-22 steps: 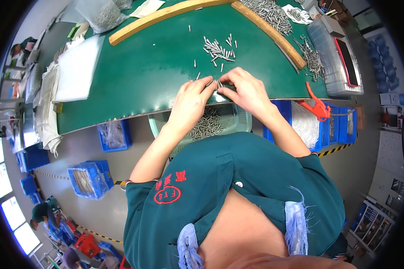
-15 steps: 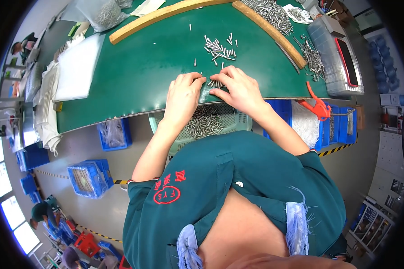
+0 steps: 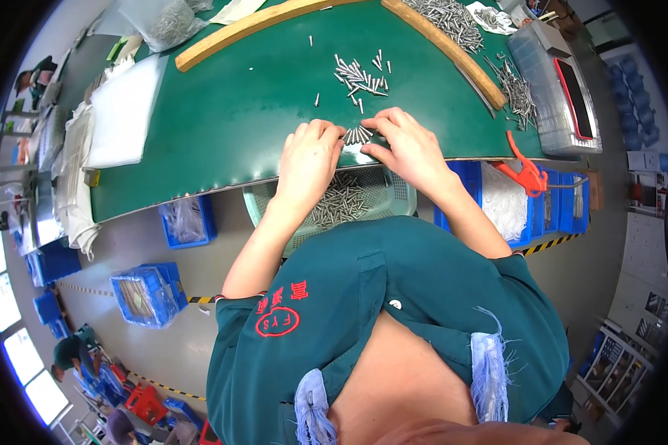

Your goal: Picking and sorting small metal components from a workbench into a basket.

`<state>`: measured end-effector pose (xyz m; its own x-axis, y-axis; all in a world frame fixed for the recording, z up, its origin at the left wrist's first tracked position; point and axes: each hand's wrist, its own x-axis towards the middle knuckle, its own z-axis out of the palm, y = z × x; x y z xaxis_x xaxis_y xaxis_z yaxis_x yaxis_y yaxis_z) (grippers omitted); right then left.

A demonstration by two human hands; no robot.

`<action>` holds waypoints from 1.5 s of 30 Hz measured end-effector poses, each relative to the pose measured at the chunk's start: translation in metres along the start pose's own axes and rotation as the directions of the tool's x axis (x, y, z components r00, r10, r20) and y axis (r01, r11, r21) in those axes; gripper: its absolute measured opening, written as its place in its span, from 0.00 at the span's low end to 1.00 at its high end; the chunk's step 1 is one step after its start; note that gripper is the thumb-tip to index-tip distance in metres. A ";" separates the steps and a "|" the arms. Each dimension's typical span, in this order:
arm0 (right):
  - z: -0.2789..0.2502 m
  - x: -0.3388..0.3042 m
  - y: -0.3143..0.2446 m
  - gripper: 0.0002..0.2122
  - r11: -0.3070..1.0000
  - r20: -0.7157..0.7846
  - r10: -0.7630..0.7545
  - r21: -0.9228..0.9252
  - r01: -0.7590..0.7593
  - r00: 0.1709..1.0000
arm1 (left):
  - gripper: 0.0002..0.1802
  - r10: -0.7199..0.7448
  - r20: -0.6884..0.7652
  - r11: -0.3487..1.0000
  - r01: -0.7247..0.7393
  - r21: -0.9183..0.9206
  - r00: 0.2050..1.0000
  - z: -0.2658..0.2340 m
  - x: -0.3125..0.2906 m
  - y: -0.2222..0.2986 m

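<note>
Small silver metal pins, which look like screws or rivets, lie fanned in a short row (image 3: 358, 136) on the green tabletop (image 3: 223, 111), between my two hands near the front edge. My left hand (image 3: 312, 153) is at the row's left end, its fingers bent and closed toward the thumb; what they pinch, if anything, is hidden. At the right end, my right hand (image 3: 410, 148) has thumb and fingers apart, the fingertips touching or almost touching the pins. A loose pile of the same pins (image 3: 358, 76) lies just beyond, with a few strays around it.
Below the table edge, a pale green basket (image 3: 404, 196) holds many pins. Wooden strips (image 3: 252, 26) border the work area; more pins (image 3: 449, 26) are heaped behind them. A red air gun (image 3: 527, 178) hangs at right. White sheets (image 3: 126, 111) lie at left.
My right hand has shifted slightly right, and the fingers have drawn back from the pins. The row between the hands now shows more fully, spread like a fan.
</note>
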<state>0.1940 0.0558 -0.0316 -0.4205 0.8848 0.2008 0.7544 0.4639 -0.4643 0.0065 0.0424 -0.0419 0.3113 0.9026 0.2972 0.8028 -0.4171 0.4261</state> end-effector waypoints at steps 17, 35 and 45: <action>0.000 0.000 0.010 0.05 0.992 -0.134 -0.110 -0.069 0.101 0.985 | 0.07 0.014 -0.031 0.999 -0.015 -0.035 0.999 0.000 -0.007 0.005; 0.002 0.002 0.010 0.05 0.992 -0.163 -0.109 -0.080 0.097 0.981 | 0.08 0.020 -0.043 0.999 -0.023 -0.049 0.999 0.004 -0.006 0.007; 0.000 0.009 0.005 0.07 0.989 -0.150 -0.097 -0.121 0.079 0.984 | 0.07 0.018 -0.058 0.999 -0.020 -0.049 0.998 0.007 -0.005 0.006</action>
<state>0.1939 0.0662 -0.0319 -0.4112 0.8321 0.3722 0.7744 0.5343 -0.3389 0.0131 0.0361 -0.0468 0.2956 0.8876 0.3533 0.7701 -0.4403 0.4616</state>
